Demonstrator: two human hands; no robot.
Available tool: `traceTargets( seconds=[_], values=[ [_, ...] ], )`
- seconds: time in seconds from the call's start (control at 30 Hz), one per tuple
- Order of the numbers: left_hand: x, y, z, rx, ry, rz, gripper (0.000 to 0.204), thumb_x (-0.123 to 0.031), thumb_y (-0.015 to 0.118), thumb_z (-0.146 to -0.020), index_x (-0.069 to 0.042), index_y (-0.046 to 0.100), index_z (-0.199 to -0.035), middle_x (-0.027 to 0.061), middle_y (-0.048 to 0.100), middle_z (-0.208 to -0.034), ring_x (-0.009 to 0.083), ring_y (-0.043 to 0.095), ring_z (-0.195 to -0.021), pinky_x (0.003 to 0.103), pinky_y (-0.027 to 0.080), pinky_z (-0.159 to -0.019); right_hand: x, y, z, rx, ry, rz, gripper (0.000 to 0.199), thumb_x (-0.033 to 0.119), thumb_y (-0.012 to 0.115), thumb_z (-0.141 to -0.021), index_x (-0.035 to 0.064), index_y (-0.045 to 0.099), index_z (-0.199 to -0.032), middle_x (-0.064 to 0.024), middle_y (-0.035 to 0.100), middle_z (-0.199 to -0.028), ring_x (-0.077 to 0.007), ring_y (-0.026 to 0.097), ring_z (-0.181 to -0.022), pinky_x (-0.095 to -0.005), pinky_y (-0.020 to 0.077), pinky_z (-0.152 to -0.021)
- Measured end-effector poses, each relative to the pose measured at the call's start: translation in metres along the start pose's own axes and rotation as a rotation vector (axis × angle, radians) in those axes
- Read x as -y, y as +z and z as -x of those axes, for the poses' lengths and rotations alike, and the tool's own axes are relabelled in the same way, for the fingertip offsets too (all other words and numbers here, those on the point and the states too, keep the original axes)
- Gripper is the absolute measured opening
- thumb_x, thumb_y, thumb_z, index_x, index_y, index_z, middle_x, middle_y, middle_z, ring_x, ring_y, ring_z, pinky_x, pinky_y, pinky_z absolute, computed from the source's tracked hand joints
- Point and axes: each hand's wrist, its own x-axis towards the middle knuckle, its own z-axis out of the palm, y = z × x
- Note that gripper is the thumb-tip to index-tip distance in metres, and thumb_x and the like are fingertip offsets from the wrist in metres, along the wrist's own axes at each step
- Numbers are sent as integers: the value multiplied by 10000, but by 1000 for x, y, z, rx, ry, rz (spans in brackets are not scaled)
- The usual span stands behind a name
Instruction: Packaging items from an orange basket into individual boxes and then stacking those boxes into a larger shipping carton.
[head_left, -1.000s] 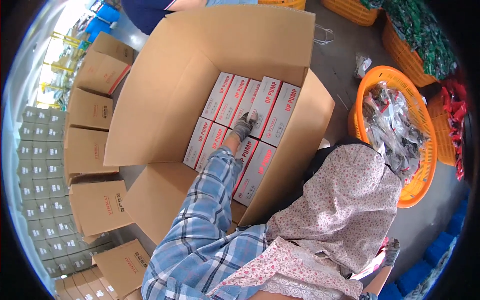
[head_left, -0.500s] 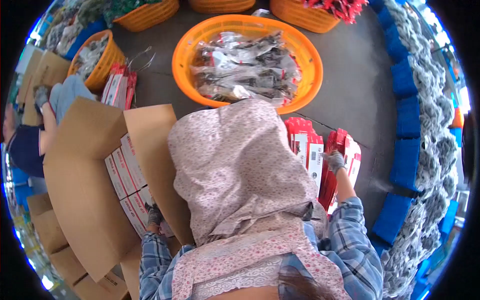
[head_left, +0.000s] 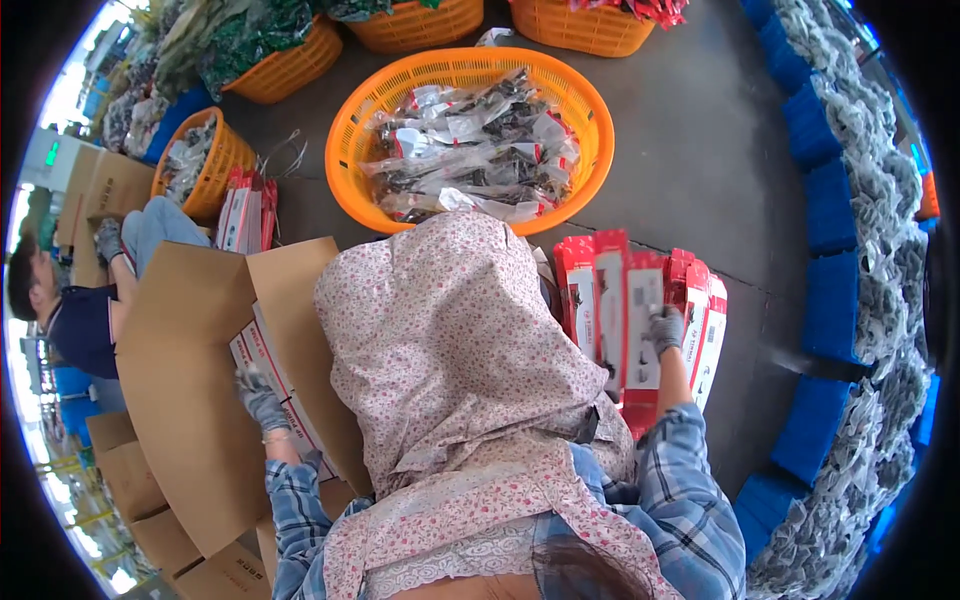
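My right hand [head_left: 664, 328], in a grey work glove, is closed on a flat red-and-white carton [head_left: 643, 340] at the near side of the stack. Behind and beside it stand more flattened red-and-white cartons [head_left: 709, 340], upright on the floor. My left hand [head_left: 263, 403], also gloved, reaches into a tall open cardboard box [head_left: 175, 400]. Its fingers look stretched out, beside white printed boxes [head_left: 258, 352] packed in a row. The box's raised flap [head_left: 300, 290] hides part of them. A flowered apron [head_left: 450, 310] covers my lap.
An orange basket [head_left: 340, 130] with bagged dark parts stands ahead. More orange baskets [head_left: 590, 35] are behind it. Blue bins [head_left: 830, 290] with grey bundles line the right. At the left, another person [head_left: 80, 320] sits near cardboard boxes [head_left: 130, 480].
My right hand has moved slightly left, with a carton now apart from the stack. My left hand has shifted left across the packed boxes, off their inner side. The whole view has tilted a little.
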Motion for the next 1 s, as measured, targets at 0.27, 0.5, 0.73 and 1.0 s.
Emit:
traceTargets(
  seconds=[0.27, 0.5, 0.73, 1.0],
  values=[
    [-339, 152, 57, 413, 247, 311, 384, -239, 501, -950, -5, 473, -1253, 113, 516, -1221, 183, 547, -1024, 328, 495, -862, 360, -154, 100, -188, -613, -1016, 147, 114, 562, -916, 8, 574, -1018, -60, 618, -908, -113, 566, -808, -264, 478, -678],
    [-382, 215, 106, 678, 746, -101, 607, -176, 619, -877, -10, 325, -1382, 145, 519, -1250, 227, 520, -1111, 358, 429, -938, 420, -13, 228, 267, -1033, -777, 352, 30, 596, -840, -31, 539, -1182, -98, 585, -1007, -174, 582, -880, -296, 487, -746],
    [-363, 186, 120, 630, 276, 197, 616, -137, 684, -828, -17, 380, -1351, 160, 539, -1208, 277, 537, -1091, 377, 421, -946, 489, -33, 261, -206, -1674, 24, 513, 213, 717, -738, -30, 556, -1160, -200, 574, -1011, -349, 574, -927, -405, 459, -841],
    [-360, 181, 129, 683, 451, 132, 561, -147, 665, -846, -13, 411, -1328, 160, 570, -1171, 276, 546, -1095, 376, 422, -944, 507, -34, 237, 347, -1698, 38, 283, 241, 737, -694, -4, 637, -792, -152, 551, -811, -358, 516, -806, -452, 408, -736]
  ],
)
